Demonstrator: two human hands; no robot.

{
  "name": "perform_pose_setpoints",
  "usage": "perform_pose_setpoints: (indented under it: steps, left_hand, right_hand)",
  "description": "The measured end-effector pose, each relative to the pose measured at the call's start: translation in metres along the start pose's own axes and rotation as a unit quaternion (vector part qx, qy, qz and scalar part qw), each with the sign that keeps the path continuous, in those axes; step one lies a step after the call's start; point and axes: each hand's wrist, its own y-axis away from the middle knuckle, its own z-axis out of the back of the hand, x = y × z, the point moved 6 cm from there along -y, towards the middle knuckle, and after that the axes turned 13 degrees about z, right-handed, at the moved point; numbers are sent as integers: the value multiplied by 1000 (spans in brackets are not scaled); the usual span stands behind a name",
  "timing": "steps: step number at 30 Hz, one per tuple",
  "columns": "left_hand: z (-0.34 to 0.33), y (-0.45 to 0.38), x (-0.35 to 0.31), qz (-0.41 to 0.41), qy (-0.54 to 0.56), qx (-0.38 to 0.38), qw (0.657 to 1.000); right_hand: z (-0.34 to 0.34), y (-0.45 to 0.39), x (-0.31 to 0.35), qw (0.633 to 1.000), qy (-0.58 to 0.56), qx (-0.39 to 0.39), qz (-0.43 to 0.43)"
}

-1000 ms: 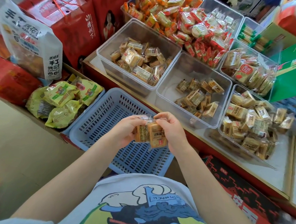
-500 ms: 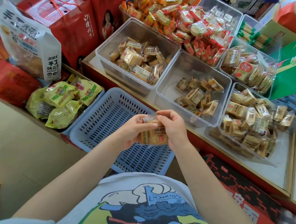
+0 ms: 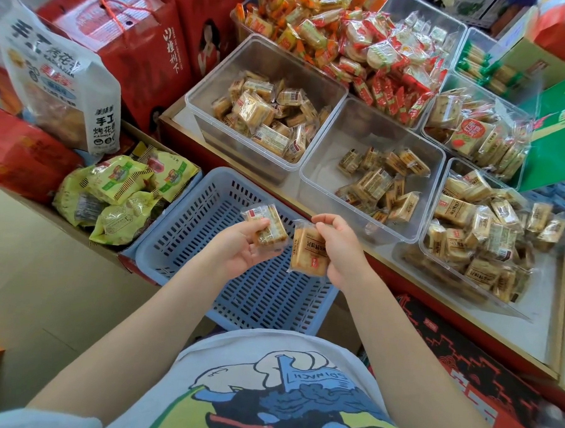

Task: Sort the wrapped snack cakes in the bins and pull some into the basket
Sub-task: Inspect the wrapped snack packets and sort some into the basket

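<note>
Blue basket (image 3: 188, 241) sits under my hands so cakes drop in; left hand (image 3: 240, 244) grips one cake (image 3: 269, 228), right hand (image 3: 338, 246) pinches another cake (image 3: 308, 251), apart for comparing.

We see a bright, evenly lit scene with soft, faint shadows. Glare glints off the clear bins (image 3: 371, 172) and wrappers. Wide-angle distortion bends the edges, and the far right corner looks blurred, perhaps from motion.
</note>
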Motion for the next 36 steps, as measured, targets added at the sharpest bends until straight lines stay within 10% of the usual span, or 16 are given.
perform_pose_setpoints:
  steps: [19, 36]
  left_hand:
    - [-16, -4, -4, -64, -360, 7, 931]
    - [-25, -24, -48, -112, -245, -12, 963]
  right_hand:
    - [-32, -6, 9, 998, 11, 24, 64]
    - [-49, -49, 18, 994, -3, 76, 75]
